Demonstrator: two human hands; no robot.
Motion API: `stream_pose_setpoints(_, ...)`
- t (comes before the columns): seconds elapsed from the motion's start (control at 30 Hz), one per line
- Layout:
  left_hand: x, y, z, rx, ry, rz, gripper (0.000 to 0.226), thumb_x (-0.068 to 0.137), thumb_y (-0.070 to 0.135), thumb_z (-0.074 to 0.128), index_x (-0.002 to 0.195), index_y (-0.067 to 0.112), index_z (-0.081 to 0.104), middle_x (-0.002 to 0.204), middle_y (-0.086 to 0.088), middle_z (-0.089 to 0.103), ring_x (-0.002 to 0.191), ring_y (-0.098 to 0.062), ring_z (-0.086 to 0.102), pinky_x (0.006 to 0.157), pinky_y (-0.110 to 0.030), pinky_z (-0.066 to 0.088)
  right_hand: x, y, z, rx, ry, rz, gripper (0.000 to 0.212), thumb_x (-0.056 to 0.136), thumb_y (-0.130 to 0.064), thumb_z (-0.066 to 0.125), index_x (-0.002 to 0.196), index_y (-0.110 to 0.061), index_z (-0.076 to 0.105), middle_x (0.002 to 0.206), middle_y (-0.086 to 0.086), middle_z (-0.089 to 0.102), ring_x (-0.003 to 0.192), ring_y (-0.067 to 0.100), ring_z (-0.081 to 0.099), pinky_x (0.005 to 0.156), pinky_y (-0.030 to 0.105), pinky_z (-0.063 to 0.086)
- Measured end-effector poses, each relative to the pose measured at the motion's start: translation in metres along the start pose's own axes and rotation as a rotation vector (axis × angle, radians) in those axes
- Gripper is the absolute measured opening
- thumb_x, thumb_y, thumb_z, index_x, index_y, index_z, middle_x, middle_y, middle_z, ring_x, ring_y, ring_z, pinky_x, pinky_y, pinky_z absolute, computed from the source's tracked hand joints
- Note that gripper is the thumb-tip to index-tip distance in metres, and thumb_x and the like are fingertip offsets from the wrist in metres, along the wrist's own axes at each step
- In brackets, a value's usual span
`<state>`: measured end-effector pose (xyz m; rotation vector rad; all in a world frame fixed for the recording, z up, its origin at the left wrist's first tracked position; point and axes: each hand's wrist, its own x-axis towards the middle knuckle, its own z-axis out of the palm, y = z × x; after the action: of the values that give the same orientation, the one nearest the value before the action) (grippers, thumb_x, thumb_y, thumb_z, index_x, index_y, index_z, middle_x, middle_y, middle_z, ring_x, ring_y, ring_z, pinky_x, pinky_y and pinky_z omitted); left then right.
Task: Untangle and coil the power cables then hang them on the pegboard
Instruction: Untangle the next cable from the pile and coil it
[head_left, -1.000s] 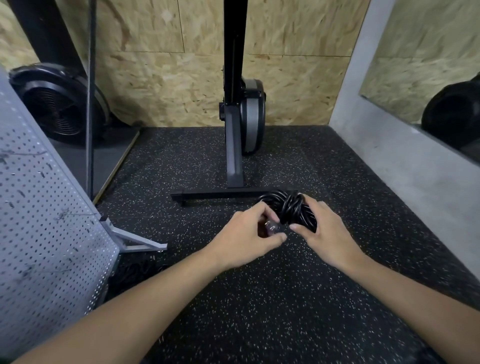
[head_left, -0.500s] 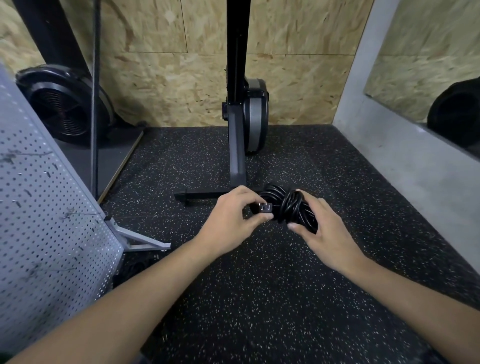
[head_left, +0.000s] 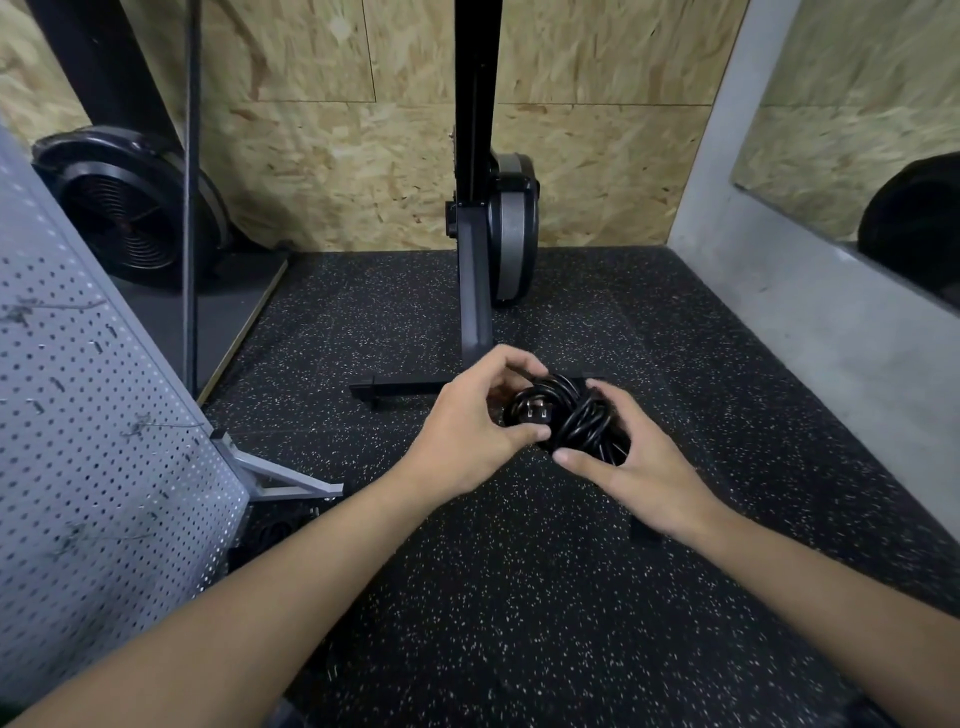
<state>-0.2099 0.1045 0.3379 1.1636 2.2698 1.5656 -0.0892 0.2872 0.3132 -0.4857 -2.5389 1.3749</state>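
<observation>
- left hand (head_left: 467, 431) pinches the plug (head_left: 535, 413); right hand (head_left: 631, 467) grips the cable bundle (head_left: 582, 421), held above the floor (head_left: 519, 597)
- feed plug out of the knot, keep loops pinned
- pegboard (head_left: 93, 441) waits on the left

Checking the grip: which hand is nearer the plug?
Left. The left hand holds the plug; the right hand grips the coil beside it.
</observation>
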Motion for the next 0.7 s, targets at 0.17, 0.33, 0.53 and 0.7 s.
stream_pose_setpoints(0.17, 0.002, -0.002, -0.004, -0.031, -0.006, -0.010, 0.034, 0.082, 0.017, 0.089, 0.113, 0.029, 0.079, 0.106, 0.017, 0.077, 0.100, -0.003, 0.071, 0.094, -0.028, 0.057, -0.003, -0.003, 0.000, 0.013, 0.009, 0.000, 0.073, 0.083, -0.046, 0.084, 0.145, -0.045, 0.045, 0.130, -0.025, 0.064, 0.127, -0.002, 0.055, 0.115, 0.040, 0.042)
stream_pose_setpoints(0.33, -0.001, 0.001, -0.005, 0.003, -0.011, 0.055, 0.036, 0.088, 0.024, 0.083, 0.123, 0.029, 0.077, 0.105, 0.014, 0.076, 0.101, -0.004, 0.071, 0.094, -0.027, 0.056, -0.005, -0.007, 0.000, 0.022, 0.005, 0.009, 0.071, 0.083, -0.045, 0.083, 0.144, -0.044, 0.045, 0.127, -0.026, 0.064, 0.124, -0.006, 0.055, 0.113, 0.036, 0.042)
stream_pose_setpoints(0.53, 0.000, 0.008, -0.005, 0.034, -0.047, 0.099, 0.040, 0.097, 0.022, 0.073, 0.137, 0.023, 0.069, 0.102, 0.015, 0.072, 0.102, -0.002, 0.067, 0.097, -0.020, 0.050, -0.008, -0.008, -0.002, 0.058, 0.009, 0.044, 0.070, 0.081, -0.050, 0.084, 0.140, -0.046, 0.046, 0.126, -0.025, 0.065, 0.124, -0.002, 0.057, 0.114, 0.042, 0.043)
stream_pose_setpoints(0.7, 0.001, 0.007, -0.004, -0.062, -0.047, 0.034, 0.030, 0.096, 0.017, 0.076, 0.124, 0.025, 0.077, 0.111, 0.013, 0.077, 0.109, -0.003, 0.070, 0.103, -0.035, 0.055, -0.010, -0.008, -0.003, 0.081, -0.003, 0.020, 0.069, 0.080, -0.053, 0.084, 0.138, -0.048, 0.047, 0.125, -0.025, 0.067, 0.123, -0.002, 0.059, 0.114, 0.044, 0.044)
